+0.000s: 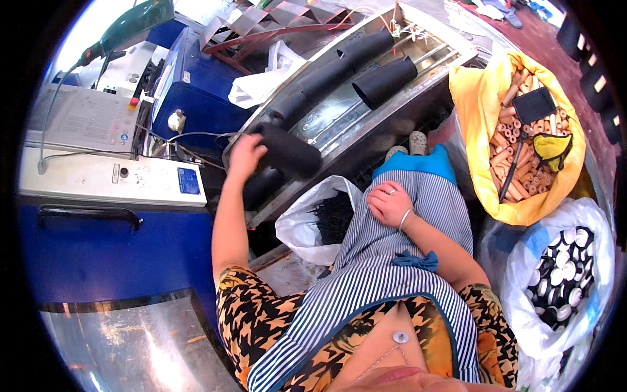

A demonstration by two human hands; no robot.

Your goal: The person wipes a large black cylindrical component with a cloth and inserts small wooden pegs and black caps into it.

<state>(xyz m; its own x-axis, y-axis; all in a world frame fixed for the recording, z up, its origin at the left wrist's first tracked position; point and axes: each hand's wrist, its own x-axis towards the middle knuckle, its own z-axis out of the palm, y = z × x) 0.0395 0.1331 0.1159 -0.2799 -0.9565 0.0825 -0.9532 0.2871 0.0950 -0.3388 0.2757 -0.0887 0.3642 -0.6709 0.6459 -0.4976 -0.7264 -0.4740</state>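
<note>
**Left hand on a black tube at the chute, right hand resting in the lap**

At the far left stands a blue machine with a pale grey control panel [111, 176], and a green-shaded lamp [140, 19] leans over it. Just right of the panel, the left hand [245, 157] is raised and clasped around the near end of a thick black foam tube [287, 151], which lies at the low end of a slanted shiny metal chute [366, 98]. Further black tubes [382, 78] lie higher up the chute, toward the far right. Below the chute, near the person's knees, sits a white plastic bag of thin dark sticks [330, 215]. The right hand [390, 204] lies loose and flat on the striped blue-and-white apron [379, 274], gripping nothing. To the right, a yellow plastic sack of tan cardboard tubes [522, 130] stands open; nearer, at the right edge, is a clear bag of black and white caps [565, 268].
</note>
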